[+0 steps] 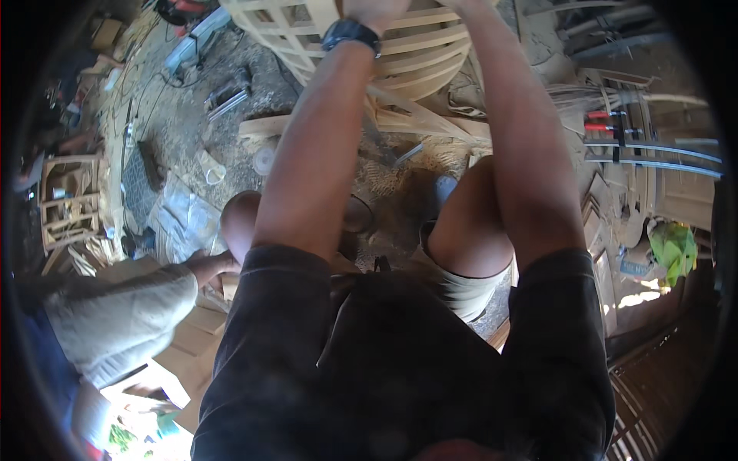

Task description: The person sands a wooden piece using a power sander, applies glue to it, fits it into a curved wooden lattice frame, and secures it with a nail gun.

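Both of my arms reach forward to a pale wooden frame of curved slats [425,67] at the top of the head view. My left hand [377,11], with a dark watch [351,35] at its wrist, lies over the frame's upper part. To its right, my right hand [464,4] is at the frame's far side, largely cut off by the picture's edge. The fingers of both hands are out of sight, so their grip on the wood does not show. Below the slats, a diagonal wooden brace [423,115] meets a flat board [265,127].
At lower left sits another person, with a pale grey garment [127,311] showing. A plastic cup [211,167] and a clear plastic sheet [184,211] lie on the dusty floor. Red-handled clamps [600,121] with metal bars are at right, near a green bag [673,250]. A small wooden frame [69,200] stands far left.
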`<state>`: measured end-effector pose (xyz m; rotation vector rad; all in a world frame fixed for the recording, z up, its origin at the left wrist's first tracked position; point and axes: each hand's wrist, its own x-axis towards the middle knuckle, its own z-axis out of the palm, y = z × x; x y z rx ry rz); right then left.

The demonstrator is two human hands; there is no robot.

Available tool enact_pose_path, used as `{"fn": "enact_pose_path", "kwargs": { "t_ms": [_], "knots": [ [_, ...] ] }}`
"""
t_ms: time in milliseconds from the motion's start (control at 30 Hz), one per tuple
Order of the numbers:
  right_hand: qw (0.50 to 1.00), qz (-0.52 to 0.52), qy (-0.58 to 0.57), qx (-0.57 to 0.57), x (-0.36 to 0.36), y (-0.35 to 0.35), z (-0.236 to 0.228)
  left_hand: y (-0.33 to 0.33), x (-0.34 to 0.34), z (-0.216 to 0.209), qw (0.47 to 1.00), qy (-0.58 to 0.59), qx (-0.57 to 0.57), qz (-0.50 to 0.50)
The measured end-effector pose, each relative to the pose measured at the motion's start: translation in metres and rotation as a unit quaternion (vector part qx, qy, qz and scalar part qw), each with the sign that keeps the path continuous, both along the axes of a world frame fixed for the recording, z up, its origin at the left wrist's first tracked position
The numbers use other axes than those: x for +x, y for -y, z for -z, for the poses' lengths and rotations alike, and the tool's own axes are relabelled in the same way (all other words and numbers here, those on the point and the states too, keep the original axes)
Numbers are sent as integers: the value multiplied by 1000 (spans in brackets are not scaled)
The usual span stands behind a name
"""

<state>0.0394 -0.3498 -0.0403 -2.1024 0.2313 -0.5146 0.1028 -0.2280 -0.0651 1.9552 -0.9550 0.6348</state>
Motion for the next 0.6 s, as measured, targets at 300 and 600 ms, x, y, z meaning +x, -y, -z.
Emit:
{"fn": "enact_pose_path", "kwargs": {
  "t_ms": [300,600],
  "knots": [
    [996,6,-44,-72,13,6,4,-11,0,-15,992,-99,72,23],
    [997,48,-55,-39,10,-2,9,-15,10,-16,982,-156,106,21]
  ]
}}
